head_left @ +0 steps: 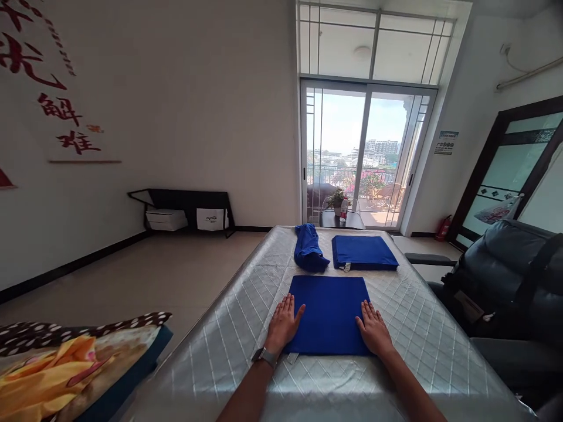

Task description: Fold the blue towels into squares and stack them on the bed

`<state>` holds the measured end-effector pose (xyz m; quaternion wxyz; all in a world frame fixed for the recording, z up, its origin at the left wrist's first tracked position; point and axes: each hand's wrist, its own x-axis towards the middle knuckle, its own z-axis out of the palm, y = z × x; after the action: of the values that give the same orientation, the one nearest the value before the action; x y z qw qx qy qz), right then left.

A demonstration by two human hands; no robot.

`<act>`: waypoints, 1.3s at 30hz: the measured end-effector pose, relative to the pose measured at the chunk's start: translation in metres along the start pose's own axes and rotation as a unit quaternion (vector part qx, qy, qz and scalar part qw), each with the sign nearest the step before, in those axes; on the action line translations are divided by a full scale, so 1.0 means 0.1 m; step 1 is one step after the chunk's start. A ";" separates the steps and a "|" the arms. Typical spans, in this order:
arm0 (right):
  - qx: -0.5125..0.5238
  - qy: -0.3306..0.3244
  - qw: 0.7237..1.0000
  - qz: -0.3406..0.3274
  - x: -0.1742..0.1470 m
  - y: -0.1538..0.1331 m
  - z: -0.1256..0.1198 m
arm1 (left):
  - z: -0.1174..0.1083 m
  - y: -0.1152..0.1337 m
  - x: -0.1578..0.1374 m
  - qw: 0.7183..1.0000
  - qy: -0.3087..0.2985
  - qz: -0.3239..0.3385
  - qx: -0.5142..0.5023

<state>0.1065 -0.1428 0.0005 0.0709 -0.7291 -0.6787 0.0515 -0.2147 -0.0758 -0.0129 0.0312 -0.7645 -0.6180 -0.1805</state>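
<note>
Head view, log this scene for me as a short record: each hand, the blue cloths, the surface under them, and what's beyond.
Left hand: open, palm down at the left edge of the front cloth
Right hand: open, palm down at its right edge
Front cloth: blue, lying flat
Behind, left: bunched blue cloth
Behind, right: neat blue stack
Surface: silvery quilted cover
Beyond: bottle and plant before a glass door

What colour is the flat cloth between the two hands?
The cloth is plain deep blue; it shows best in the head view.
</note>
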 end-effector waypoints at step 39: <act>0.007 0.022 1.000 -0.006 -0.05 -0.03 -0.07 | -0.14 0.11 -0.59 0.997 -0.068 0.031 0.014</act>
<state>0.1039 -0.1475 0.0075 0.0918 -0.7255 -0.6809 0.0399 -0.2177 -0.1370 -0.0164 0.0055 -0.7934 -0.5969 -0.1190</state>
